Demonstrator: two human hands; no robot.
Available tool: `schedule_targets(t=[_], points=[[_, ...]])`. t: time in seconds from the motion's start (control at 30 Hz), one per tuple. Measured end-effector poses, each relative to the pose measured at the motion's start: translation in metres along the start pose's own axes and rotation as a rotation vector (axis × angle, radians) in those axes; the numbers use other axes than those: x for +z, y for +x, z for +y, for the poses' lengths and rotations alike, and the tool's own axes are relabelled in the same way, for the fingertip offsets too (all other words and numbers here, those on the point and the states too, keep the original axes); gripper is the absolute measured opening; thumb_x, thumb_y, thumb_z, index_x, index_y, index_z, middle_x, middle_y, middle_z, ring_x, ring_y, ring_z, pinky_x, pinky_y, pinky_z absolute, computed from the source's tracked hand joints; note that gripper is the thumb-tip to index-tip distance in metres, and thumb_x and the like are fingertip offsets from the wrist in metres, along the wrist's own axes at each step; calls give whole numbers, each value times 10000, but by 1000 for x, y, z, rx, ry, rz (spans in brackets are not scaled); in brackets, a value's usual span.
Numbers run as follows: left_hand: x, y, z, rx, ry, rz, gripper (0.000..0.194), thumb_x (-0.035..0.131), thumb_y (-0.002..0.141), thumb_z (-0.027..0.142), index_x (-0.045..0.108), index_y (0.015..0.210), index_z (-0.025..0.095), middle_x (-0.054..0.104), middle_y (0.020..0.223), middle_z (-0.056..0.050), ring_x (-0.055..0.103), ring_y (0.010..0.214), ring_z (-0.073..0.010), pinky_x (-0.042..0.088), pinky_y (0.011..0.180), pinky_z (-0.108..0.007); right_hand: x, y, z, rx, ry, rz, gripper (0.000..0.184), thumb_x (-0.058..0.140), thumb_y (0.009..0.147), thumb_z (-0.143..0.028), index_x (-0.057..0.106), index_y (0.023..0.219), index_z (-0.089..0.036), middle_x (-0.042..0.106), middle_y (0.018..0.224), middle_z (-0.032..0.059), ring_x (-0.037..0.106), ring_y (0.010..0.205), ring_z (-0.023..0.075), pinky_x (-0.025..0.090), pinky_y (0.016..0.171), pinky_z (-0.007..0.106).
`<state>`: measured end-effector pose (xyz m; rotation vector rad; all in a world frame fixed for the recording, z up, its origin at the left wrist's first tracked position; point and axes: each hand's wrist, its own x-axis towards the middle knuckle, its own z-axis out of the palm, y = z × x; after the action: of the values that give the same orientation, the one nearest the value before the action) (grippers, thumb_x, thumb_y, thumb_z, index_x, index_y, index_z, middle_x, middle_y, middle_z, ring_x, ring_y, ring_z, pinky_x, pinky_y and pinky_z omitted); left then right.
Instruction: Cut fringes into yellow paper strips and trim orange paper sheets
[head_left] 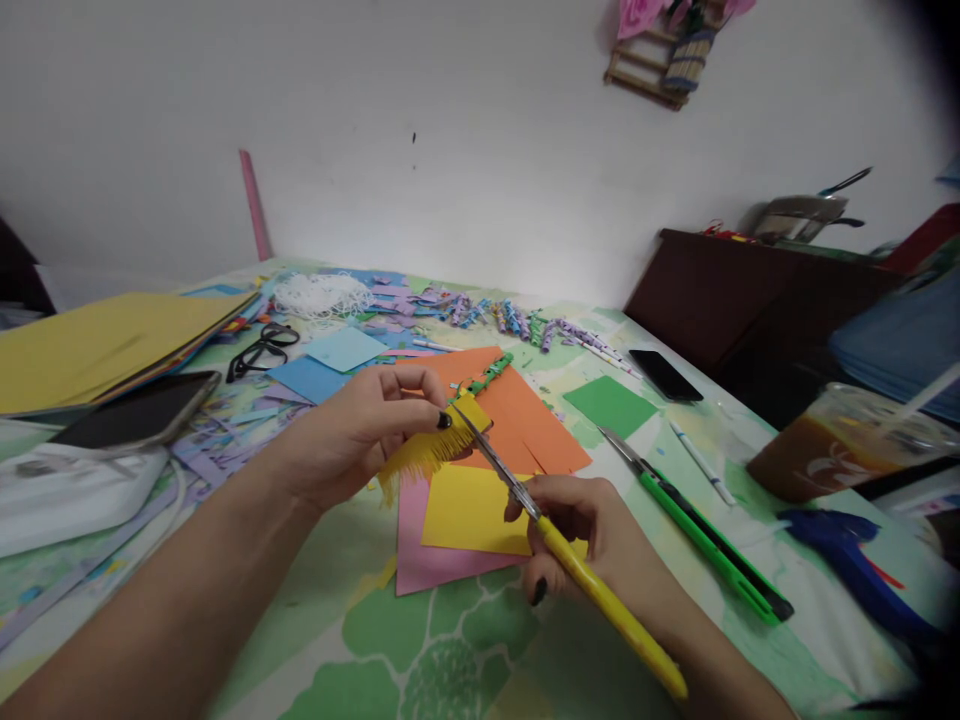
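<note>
My left hand [367, 425] pinches a yellow paper strip [420, 460] whose lower edge is cut into a fine fringe. In my right hand [592, 530] is a pair of scissors [607, 600] with a long yellow handle, seen nearly edge-on. The blade tips meet the strip's right end, close to my left thumb; whether the blades are apart I cannot tell. Beneath both hands lie an orange sheet [536, 420], a yellow square [472, 510] and a pink sheet [420, 570]. A green curled paper piece [491, 372] rests on the orange sheet.
Right of my hands lie a green utility knife [712, 545] with its blade out, a green square [611, 405], a phone [666, 375], a blue glue gun [855, 570] and a drink cup [832, 440]. Leftward are glasses [262, 348], another phone [139, 410] and paper scraps [225, 430].
</note>
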<state>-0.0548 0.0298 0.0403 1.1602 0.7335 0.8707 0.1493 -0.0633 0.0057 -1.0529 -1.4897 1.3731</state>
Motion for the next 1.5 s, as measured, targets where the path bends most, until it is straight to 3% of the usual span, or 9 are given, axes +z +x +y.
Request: schedule_targets(t=[0.27, 0.47, 0.8, 1.5], points=[[1, -2, 1, 13, 7, -20, 130, 730, 604, 150, 601, 608, 168, 670, 639, -25, 642, 621, -151, 499, 622, -256, -1, 0, 1, -18, -58, 14, 278, 846, 616, -317, 630, 704, -165, 500, 541, -50, 542, 507, 123, 352, 465, 213], [1, -1, 2, 24, 11, -23, 116, 719, 603, 149, 605, 611, 171, 669, 633, -23, 638, 612, -155, 500, 626, -268, -1, -1, 1, 30, -22, 38, 349, 882, 558, -346, 611, 683, -166, 480, 529, -56, 512, 483, 113, 331, 443, 210], [0, -2, 1, 15, -1, -31, 127, 729, 606, 155, 604, 619, 174, 647, 613, -11, 610, 603, -135, 471, 607, -246, -1, 1, 4, 11, -67, 30, 363, 843, 605, -418, 606, 698, -158, 586, 551, -8, 504, 488, 118, 327, 445, 224], [0, -1, 2, 16, 14, -21, 124, 729, 586, 158, 608, 609, 176, 642, 617, -11, 592, 591, -125, 482, 617, -248, -2, 0, 5, -7, -75, 17, 358, 833, 624, -428, 621, 721, -156, 599, 571, -2, 500, 514, 124, 314, 460, 233]])
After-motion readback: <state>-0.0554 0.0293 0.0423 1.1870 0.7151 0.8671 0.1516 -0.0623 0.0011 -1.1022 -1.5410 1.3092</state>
